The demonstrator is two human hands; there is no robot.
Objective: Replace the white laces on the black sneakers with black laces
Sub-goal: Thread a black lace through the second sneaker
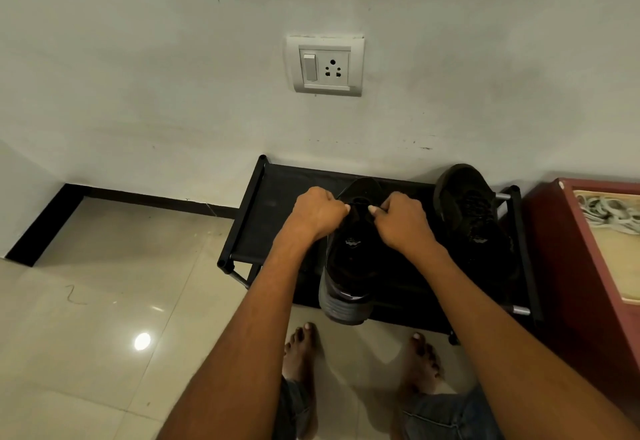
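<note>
A black sneaker lies on a low black shoe rack, toe toward the wall, heel hanging over the front edge. My left hand and my right hand are both fisted over its lacing area, each pinching something dark at thumb and forefinger, apparently a black lace end; the lace itself is hard to make out against the shoe. A second black sneaker with black laces lies to the right on the same rack. White laces lie coiled in a red box at the far right.
The rack stands against a white wall with a switch-and-socket plate. Glossy beige floor tiles spread to the left, with a small dark thread on them. My bare feet stand just in front of the rack.
</note>
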